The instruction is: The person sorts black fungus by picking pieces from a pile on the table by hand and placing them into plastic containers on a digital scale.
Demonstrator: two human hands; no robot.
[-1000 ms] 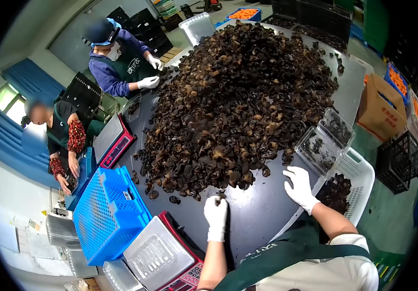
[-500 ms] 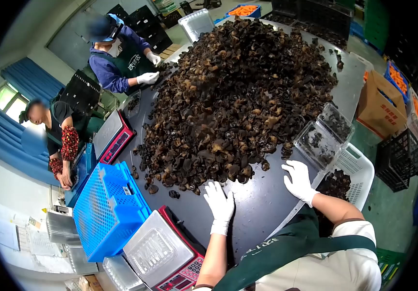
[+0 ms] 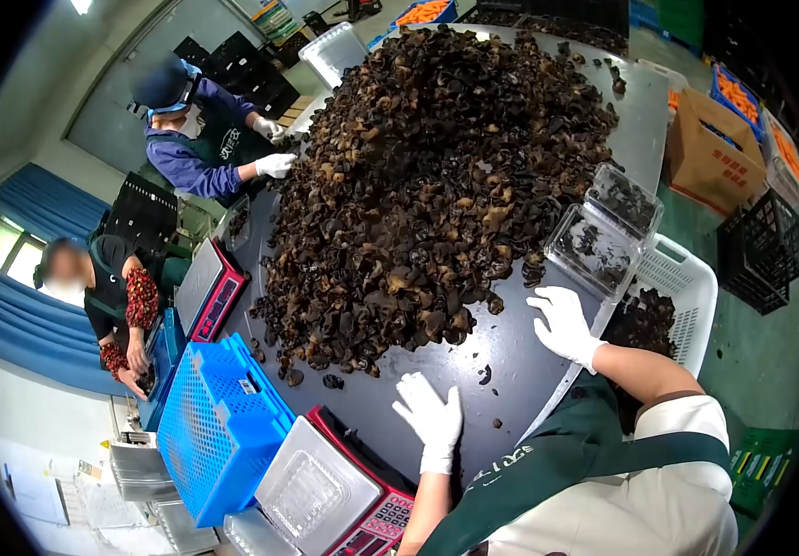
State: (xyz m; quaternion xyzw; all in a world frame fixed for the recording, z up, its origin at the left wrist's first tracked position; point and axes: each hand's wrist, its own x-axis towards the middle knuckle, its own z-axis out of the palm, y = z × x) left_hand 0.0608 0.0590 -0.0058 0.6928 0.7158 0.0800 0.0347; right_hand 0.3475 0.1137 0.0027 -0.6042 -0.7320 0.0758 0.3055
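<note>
A large heap of dark brown wood ear mushrooms (image 3: 437, 195) covers much of the grey metal table (image 3: 511, 398). My left hand (image 3: 432, 414), in a white glove, lies near the heap's front edge with its fingers spread and nothing held. My right hand (image 3: 564, 324), gloved too, is open at the table's right side, just below a clear plastic clamshell box (image 3: 594, 248) with dark pieces in it. On the bare metal between my hands are a small mushroom scrap (image 3: 485, 375) and another bit (image 3: 497, 423).
A white basket (image 3: 691, 296) with mushrooms stands at the right edge. To the left are a red-edged scale (image 3: 321, 486) bearing a clear tray, a blue crate (image 3: 219, 426) and another scale (image 3: 219, 292). Two co-workers (image 3: 205, 139) work across the table. A cardboard box (image 3: 715, 153) sits right.
My left hand has drawn back a little from the heap. Small mushroom scraps now show on the metal between my hands. The whole view has shifted slightly.
</note>
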